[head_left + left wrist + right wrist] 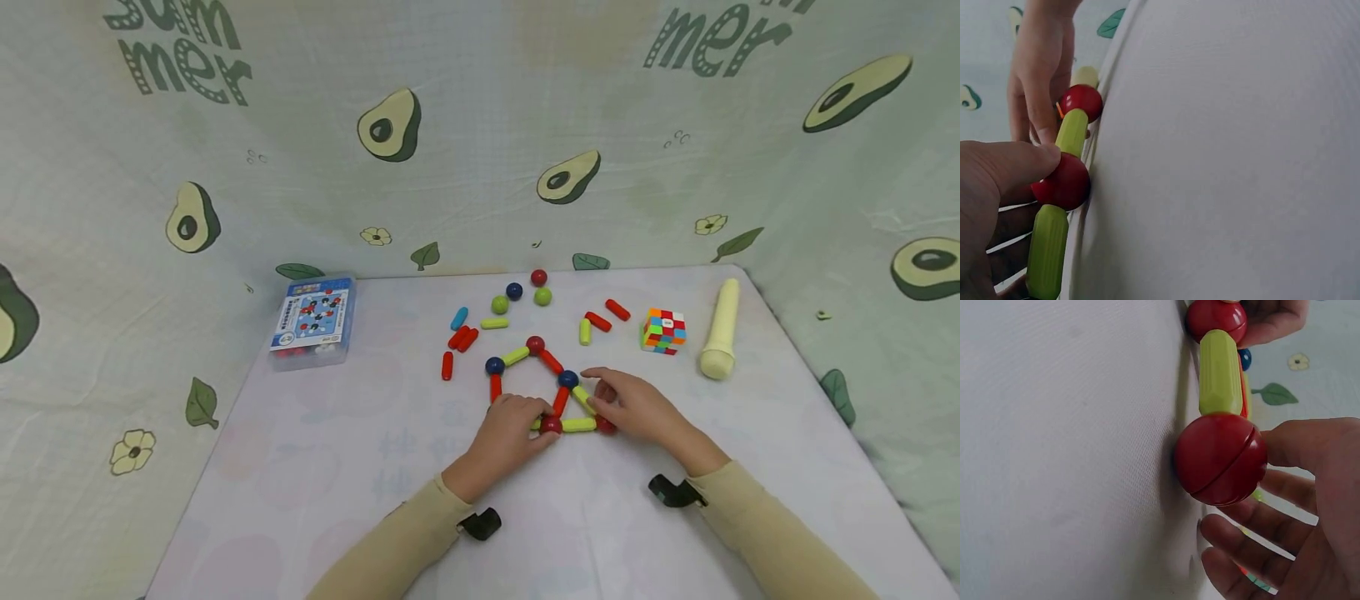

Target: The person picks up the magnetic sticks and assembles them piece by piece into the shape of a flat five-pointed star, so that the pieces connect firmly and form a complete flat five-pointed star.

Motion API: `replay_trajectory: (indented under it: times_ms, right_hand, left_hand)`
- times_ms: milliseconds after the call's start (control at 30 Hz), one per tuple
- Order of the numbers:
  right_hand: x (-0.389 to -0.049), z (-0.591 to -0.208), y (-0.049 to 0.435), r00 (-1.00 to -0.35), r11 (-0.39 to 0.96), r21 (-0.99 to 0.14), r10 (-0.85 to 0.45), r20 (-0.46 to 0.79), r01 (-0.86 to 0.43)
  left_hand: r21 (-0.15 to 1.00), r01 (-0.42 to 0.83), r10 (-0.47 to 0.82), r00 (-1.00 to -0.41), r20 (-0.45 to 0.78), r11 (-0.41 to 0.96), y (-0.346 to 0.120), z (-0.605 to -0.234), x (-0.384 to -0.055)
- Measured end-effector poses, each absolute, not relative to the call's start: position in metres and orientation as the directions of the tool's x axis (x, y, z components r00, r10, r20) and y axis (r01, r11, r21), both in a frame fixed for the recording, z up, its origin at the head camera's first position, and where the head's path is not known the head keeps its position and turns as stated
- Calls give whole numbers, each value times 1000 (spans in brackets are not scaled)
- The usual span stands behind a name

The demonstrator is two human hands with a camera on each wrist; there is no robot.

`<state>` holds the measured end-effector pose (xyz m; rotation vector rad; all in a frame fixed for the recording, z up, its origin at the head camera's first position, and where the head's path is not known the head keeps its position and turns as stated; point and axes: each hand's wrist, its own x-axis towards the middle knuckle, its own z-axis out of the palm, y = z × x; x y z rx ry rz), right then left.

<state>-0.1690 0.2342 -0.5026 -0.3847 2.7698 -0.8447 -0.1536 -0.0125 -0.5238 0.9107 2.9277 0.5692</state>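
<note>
A frame of rods and balls lies on the table. My left hand (508, 427) pinches a red ball (1071, 182) at its near side, thumb on top and fingers behind. From that ball a yellow-green rod (579, 425) runs to a second red ball (1219, 459). Beside this second ball is my right hand (637, 404), fingers loosely bent and apart, thumb at the slanting yellow-green rod (582, 398). Its index finger reaches near a blue ball (567, 379), where red and yellow-green rods meet. Another blue ball (495, 366) and a red ball (535, 344) form the far corners. My left hand hides the near left corner.
Loose red rods (447, 366), a blue rod (459, 317) and several balls (542, 296) lie behind the frame. A boxed set (311, 323) stands at the back left. To the right are a puzzle cube (663, 331) and a pale yellow club-shaped object (720, 329).
</note>
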Motion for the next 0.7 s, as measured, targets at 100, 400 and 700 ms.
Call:
replay_trajectory:
  times_ms: [100,400,700]
  right_hand:
    - [-172,-505,233,-939,773,-593,-335,-81,-225]
    - [-172,-513,221,-922,724,-631,-385,-34,-279]
    - [-168,-516,210,-893,702,-635,-449,-42,-323]
  left_hand:
    - [363,556,576,-815,63,748,-19,-522,-158]
    - [355,534,587,-808,-55,768,-57,-510,-175]
    - [445,432,496,-868,-32,784,-53,-506,-178]
